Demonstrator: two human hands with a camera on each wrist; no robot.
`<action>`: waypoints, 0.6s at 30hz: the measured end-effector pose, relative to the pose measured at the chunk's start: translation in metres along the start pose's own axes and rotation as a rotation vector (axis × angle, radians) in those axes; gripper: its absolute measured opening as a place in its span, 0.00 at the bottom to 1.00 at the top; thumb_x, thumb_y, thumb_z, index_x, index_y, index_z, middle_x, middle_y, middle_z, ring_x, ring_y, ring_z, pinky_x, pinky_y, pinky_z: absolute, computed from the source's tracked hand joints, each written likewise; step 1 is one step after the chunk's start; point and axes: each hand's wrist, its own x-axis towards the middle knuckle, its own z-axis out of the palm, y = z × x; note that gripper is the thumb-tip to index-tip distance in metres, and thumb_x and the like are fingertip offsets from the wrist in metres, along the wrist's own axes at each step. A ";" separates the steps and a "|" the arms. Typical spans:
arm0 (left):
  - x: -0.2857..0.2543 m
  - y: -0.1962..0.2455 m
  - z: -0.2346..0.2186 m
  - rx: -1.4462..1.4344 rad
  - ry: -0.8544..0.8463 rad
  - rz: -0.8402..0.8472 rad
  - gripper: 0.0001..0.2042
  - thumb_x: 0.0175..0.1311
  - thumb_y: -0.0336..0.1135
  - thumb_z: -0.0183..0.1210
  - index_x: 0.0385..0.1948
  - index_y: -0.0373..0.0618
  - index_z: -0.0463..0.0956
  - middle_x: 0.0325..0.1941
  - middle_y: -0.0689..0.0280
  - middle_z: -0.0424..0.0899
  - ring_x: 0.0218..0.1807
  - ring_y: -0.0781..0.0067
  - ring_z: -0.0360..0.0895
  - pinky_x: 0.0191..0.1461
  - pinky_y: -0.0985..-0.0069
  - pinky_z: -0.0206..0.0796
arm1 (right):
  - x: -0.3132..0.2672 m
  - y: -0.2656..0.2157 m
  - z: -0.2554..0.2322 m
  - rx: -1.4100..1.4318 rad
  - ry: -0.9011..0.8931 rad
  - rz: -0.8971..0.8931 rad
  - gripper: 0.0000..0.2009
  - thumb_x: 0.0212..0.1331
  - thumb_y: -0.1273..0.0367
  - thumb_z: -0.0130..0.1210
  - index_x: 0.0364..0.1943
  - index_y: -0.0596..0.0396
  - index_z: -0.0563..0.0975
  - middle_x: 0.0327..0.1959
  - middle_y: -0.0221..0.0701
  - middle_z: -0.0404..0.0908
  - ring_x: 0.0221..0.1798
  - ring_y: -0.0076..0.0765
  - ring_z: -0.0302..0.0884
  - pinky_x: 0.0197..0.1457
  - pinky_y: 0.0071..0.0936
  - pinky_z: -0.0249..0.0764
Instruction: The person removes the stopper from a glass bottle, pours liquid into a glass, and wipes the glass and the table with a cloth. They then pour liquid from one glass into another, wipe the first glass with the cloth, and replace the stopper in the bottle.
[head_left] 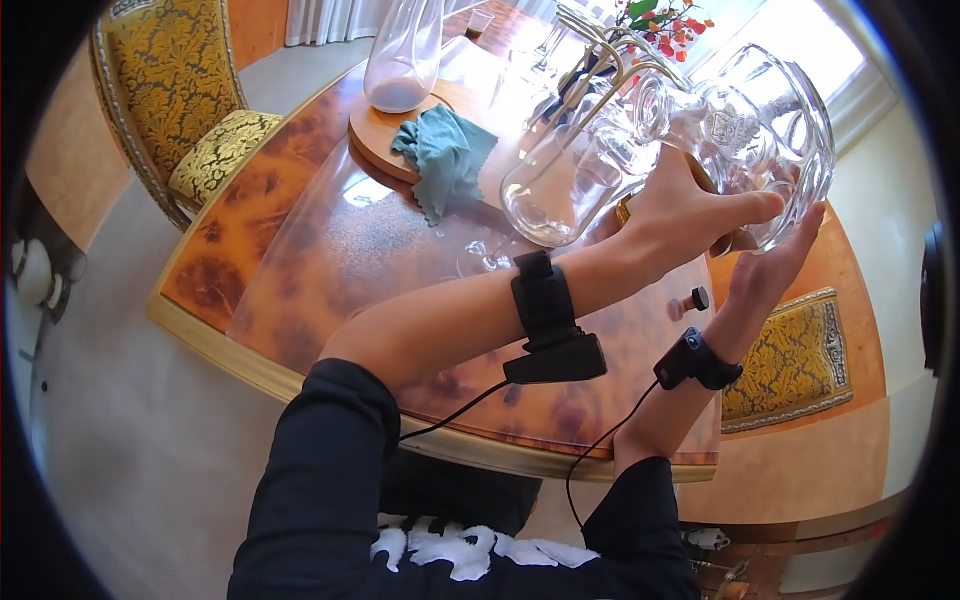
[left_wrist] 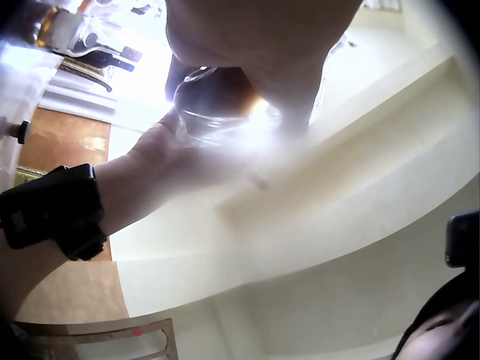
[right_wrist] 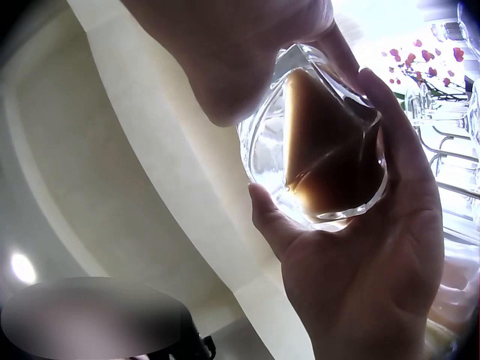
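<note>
Both hands hold a clear, heavy cut-glass decanter (head_left: pixel 790 130), tilted on its side above the table's right part. My left hand (head_left: pixel 690 205) grips it, thumb stretched along the glass. Beneath, my right hand (head_left: pixel 775 265) cups the decanter's broad end, and in the right wrist view its fingers and thumb (right_wrist: pixel 270 217) curl round the faceted glass. Brown shows through that end (right_wrist: pixel 330 142); I cannot tell whether it is liquid. Behind the left hand, a rounded clear glass vessel (head_left: pixel 550 195) hangs by curved metal rods (head_left: pixel 600 60).
A crumpled green cloth (head_left: pixel 445 155) drapes over a round wooden board (head_left: pixel 375 150), where a tall glass carafe (head_left: pixel 400 75) stands. Droplets cover the table's clear sheet (head_left: pixel 370 235). A small black-topped stopper (head_left: pixel 697 299) lies near the right forearm. Patterned chairs (head_left: pixel 790 365) flank the table.
</note>
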 end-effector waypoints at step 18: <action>0.003 -0.007 -0.003 -0.044 0.019 0.119 0.53 0.51 0.36 0.74 0.70 0.27 0.39 0.24 0.58 0.81 0.18 0.71 0.79 0.18 0.78 0.70 | -0.008 -0.004 0.003 0.012 -0.038 -0.048 0.31 0.70 0.50 0.45 0.68 0.56 0.58 0.58 0.46 0.69 0.58 0.45 0.75 0.50 0.40 0.80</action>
